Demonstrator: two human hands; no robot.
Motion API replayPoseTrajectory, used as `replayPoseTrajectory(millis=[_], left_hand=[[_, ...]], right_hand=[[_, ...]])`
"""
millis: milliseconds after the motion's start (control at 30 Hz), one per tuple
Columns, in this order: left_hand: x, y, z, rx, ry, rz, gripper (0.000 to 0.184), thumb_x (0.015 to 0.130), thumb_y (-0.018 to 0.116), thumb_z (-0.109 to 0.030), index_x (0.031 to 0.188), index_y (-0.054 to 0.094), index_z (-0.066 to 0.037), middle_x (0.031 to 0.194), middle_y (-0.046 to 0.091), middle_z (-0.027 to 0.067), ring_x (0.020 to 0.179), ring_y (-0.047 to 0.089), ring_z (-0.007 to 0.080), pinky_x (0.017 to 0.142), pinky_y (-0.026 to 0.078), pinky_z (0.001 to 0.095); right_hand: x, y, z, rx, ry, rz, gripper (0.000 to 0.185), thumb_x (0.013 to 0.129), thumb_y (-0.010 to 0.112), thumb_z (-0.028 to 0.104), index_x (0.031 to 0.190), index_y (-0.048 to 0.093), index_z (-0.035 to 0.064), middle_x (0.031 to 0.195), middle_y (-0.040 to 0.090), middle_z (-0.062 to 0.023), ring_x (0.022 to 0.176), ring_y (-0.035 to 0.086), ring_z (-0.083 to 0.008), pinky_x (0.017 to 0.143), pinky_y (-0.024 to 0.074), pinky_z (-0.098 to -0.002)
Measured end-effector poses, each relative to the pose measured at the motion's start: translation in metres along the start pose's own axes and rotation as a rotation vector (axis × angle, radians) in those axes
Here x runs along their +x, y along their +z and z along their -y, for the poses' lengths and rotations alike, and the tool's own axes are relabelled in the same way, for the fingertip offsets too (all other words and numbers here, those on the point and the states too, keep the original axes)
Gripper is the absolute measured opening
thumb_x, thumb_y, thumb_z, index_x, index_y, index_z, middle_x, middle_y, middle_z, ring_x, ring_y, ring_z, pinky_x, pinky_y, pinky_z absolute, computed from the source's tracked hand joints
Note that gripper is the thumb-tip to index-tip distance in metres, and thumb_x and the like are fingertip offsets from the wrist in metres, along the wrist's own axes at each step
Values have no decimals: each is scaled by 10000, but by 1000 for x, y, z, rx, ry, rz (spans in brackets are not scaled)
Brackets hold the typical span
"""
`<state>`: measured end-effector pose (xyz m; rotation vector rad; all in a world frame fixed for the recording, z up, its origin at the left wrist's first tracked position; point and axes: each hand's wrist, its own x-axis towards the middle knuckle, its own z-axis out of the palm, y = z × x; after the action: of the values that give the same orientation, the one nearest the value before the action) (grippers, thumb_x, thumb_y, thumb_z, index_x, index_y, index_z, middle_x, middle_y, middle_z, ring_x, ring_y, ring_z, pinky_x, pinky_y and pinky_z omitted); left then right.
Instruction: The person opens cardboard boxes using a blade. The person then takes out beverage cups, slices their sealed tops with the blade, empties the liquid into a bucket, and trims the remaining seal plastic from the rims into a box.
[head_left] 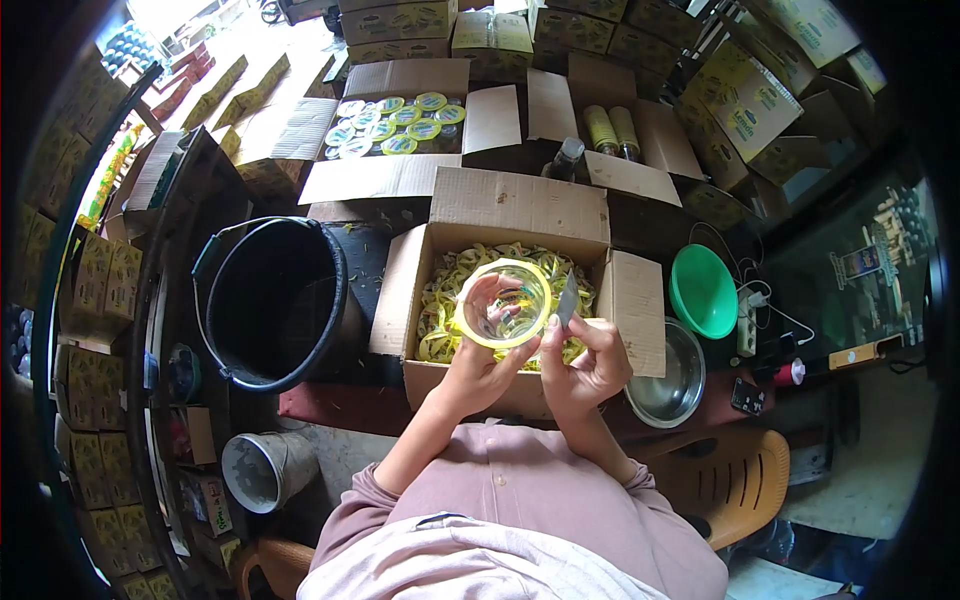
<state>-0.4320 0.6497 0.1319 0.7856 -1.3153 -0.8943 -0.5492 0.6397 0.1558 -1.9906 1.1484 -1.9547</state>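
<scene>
My left hand (478, 372) is closed around a clear plastic cup (520, 318) with a yellow rim. The cup is tilted so that its round mouth faces up toward me, and fingers show through its clear wall. In my right hand (588, 368), thumb and fingers pinch a grey knife blade (568, 298) that points upward just right of the cup's rim. The knife's handle is hidden in the hand. Both hands hover above an open cardboard box (520, 205) filled with curled yellow-green strips (440, 300).
A black bucket (342, 300) stands left of the box, and a grey pail (250, 470) sits lower. To the right are a green bowl (705, 290), a metal bowl (672, 385) and a phone (747, 396). Behind, one open carton (405, 78) holds several yellow-rimmed cups.
</scene>
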Motion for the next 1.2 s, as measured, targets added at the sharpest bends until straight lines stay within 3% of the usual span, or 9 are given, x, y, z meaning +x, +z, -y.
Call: replayPoseTrajectory(millis=[300, 567, 700, 967, 1100, 1200], left_hand=[[-1, -4, 9, 40, 3, 36, 698, 769, 638, -35, 1310, 198, 6, 1246, 322, 153, 1186, 367, 246, 966, 364, 364], [3, -12, 6, 99, 44, 170, 677, 748, 637, -21, 1298, 242, -4, 1246, 325, 137, 1185, 375, 235, 948, 385, 359], [4, -13, 5, -8, -8, 101, 697, 744, 637, -7, 1306, 226, -24, 1238, 334, 129, 1176, 383, 227, 944, 388, 366], [5, -8, 14, -166, -3, 61, 721, 749, 634, 0, 1326, 212, -93, 1229, 365, 131, 1186, 373, 239, 980, 343, 377], [3, 0, 17, -280, -59, -34, 703, 744, 637, 10, 1306, 224, -74, 1219, 377, 128, 1180, 380, 232, 1005, 309, 385], [3, 0, 15, -144, 0, -23, 727, 711, 665, 14, 1293, 234, -52, 1201, 383, 123, 1158, 404, 228, 981, 345, 375]], right_hand=[[6, 2, 2, -42, -68, 18, 195, 669, 680, -33, 850, 619, 10, 707, 601, -77, 609, 603, -167, 556, 487, -260], [15, -5, -9, 24, 35, 109, 185, 680, 677, -37, 843, 614, 25, 691, 600, -74, 606, 603, -154, 550, 483, -256], [8, -9, -9, -9, 101, 93, 180, 684, 683, -30, 835, 612, 36, 693, 603, -71, 608, 605, -150, 546, 482, -254], [4, -4, 0, -66, 30, 122, 185, 678, 686, -12, 834, 617, 58, 704, 606, -59, 617, 601, -165, 571, 486, -267], [3, 1, -2, -69, -91, 118, 167, 665, 667, -47, 807, 604, 15, 683, 584, -75, 587, 580, -173, 506, 444, -261], [4, -3, -2, -95, -41, 129, 201, 672, 685, -19, 843, 618, 63, 719, 605, -58, 614, 595, -164, 581, 490, -273]])
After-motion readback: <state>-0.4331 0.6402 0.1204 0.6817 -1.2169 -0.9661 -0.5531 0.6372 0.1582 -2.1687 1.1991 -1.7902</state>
